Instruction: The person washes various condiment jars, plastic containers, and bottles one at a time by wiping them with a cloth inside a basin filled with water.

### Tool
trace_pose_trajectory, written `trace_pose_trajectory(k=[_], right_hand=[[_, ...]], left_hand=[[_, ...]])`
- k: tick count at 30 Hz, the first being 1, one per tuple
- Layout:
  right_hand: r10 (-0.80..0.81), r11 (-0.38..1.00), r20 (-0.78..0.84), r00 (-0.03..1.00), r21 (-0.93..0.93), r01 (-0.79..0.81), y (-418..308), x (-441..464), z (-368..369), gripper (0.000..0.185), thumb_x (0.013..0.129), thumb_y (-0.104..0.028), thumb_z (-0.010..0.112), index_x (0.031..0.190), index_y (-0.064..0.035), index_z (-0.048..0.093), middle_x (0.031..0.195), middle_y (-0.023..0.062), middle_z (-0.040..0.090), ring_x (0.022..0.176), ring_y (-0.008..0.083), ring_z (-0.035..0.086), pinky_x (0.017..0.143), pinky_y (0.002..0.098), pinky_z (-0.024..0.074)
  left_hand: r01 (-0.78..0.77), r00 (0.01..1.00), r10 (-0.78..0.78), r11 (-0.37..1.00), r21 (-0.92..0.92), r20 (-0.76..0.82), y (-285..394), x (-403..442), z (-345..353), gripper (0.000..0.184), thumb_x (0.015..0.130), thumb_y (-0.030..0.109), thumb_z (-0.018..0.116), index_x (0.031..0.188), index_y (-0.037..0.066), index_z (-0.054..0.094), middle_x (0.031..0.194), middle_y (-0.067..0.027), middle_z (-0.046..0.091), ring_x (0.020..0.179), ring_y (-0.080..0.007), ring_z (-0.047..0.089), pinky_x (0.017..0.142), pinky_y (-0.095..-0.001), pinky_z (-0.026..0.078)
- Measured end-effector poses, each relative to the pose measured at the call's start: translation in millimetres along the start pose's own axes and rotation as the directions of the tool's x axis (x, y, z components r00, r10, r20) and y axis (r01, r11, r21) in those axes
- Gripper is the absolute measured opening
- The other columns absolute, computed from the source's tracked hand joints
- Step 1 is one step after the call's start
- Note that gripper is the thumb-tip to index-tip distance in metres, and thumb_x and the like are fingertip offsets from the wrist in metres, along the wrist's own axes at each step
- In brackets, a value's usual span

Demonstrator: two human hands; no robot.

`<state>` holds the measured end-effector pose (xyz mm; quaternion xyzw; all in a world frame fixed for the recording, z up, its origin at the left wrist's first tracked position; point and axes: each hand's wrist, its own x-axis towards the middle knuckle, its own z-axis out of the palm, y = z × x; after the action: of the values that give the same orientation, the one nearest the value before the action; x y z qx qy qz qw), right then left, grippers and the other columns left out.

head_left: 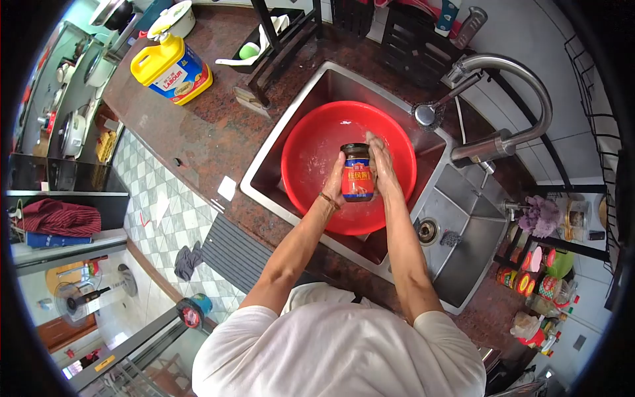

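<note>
A sauce jar [357, 177] with a dark lid and a red and blue label is between my two hands, over a red basin [296, 173]. My left hand [335, 180] grips the jar's left side, with the thumb along its edge. My right hand [383, 162] presses against the other side, its fingers reaching up past the lid and partly hidden. The jar's label faces up toward me. Water appears to lie in the basin, which sits in the left bowl of a steel sink [281, 153].
A curved faucet [544, 99] arches over the sink's right side. The second sink bowl [466, 248] has a drain and a dark scrubber [450, 238]. A yellow detergent jug [173, 71] stands on the counter at upper left. Seasoning bottles [526, 283] line the right edge.
</note>
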<state>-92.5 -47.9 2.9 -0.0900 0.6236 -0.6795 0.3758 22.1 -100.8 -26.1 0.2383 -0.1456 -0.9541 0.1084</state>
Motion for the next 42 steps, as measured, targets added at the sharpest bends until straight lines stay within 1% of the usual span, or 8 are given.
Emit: trace_pose_trajectory(k=[3,6,11,15,21,26,38,42], right_hand=[[0.094,0.954,-0.018,0.995,-0.286,-0.095,10,2,-12,0.025,0.085,-0.027,0.052,0.1,-0.0077,0.051,0.093,0.0114,0.06,0.086,0.0218,0.06,0.073,0.0374,0.0455],[-0.427,0.618,0.02,0.904,-0.723,0.308,40,-10,-5,0.025,0.083,-0.025,0.053,0.099,-0.0064,0.052,0.082,0.015,0.059,0.071,0.022,0.059,0.063,0.0371,0.0464],[0.179,0.976,0.006,0.984,-0.127,-0.176,31,4,-10,0.036,0.09,-0.032,0.047,0.114,-0.0061,0.052,0.115,0.0135,0.056,0.106,0.0235,0.055,0.087,0.036,0.0421],[-0.006,0.99,-0.079,0.997,-0.14,-0.005,35,-22,-10,0.048,0.09,-0.029,0.046,0.131,-0.0067,0.039,0.132,0.0168,0.042,0.12,0.0258,0.044,0.094,0.0363,0.0387],[-0.644,0.316,0.242,0.726,-0.78,0.54,24,-32,-1,0.046,0.085,-0.025,0.052,0.126,-0.0072,0.042,0.119,0.0215,0.049,0.111,0.0357,0.047,0.089,0.0417,0.0402],[-0.032,0.997,0.108,0.994,-0.065,0.039,42,17,-18,0.05,0.091,-0.04,0.044,0.124,-0.0026,0.045,0.122,0.0087,0.047,0.115,0.018,0.043,0.095,0.0319,0.0337],[-0.249,0.726,0.016,0.968,-0.659,0.198,52,-43,-21,0.042,0.084,-0.037,0.052,0.11,-0.004,0.052,0.103,0.0256,0.057,0.097,0.0427,0.054,0.081,0.0497,0.0414],[0.06,0.368,-0.156,0.986,-0.915,-0.167,33,3,-33,0.037,0.082,-0.021,0.055,0.118,-0.0157,0.048,0.107,0.0206,0.058,0.097,0.0398,0.056,0.081,0.0482,0.0431]], left_hand=[[-0.168,0.946,0.257,0.911,0.375,-0.199,-11,20,-21,0.054,0.086,0.05,0.05,0.115,0.005,0.049,0.094,-0.01,0.061,0.082,-0.0204,0.062,0.073,-0.0374,0.053],[-0.225,0.848,0.45,0.784,0.579,-0.28,-32,34,-52,0.047,0.087,0.041,0.053,0.115,0.004,0.049,0.092,-0.0077,0.061,0.079,-0.0178,0.061,0.07,-0.0354,0.053],[0.052,0.99,-0.043,0.997,0.064,-0.136,-5,-10,-2,0.049,0.086,0.042,0.055,0.121,0.009,0.046,0.093,-0.0074,0.061,0.074,-0.0144,0.06,0.066,-0.0302,0.052],[-0.243,0.889,0.37,0.881,0.407,-0.269,-8,13,-8,0.044,0.088,0.042,0.052,0.11,0.004,0.055,0.088,-0.0071,0.061,0.069,-0.0134,0.06,0.062,-0.03,0.052],[-0.111,0.953,0.24,0.844,0.525,-0.184,-6,11,-11,0.046,0.088,0.047,0.048,0.107,0.006,0.056,0.087,-0.0069,0.062,0.068,-0.0159,0.061,0.062,-0.0324,0.053],[-0.103,0.982,0.097,0.994,-0.026,-0.164,-9,4,13,0.052,0.087,0.054,0.042,0.112,0.009,0.054,0.089,-0.0095,0.064,0.07,-0.0217,0.064,0.066,-0.0362,0.056],[0.024,1.0,-0.022,0.978,-0.208,0.013,19,30,-29,0.052,0.085,0.05,0.049,0.104,0.003,0.055,0.083,-0.0129,0.062,0.069,-0.0237,0.063,0.062,-0.0368,0.055],[-0.063,0.991,0.076,0.992,0.112,-0.112,34,34,-26,0.041,0.08,0.04,0.058,0.104,0.007,0.054,0.082,-0.0094,0.061,0.069,-0.0205,0.061,0.062,-0.0356,0.054]])
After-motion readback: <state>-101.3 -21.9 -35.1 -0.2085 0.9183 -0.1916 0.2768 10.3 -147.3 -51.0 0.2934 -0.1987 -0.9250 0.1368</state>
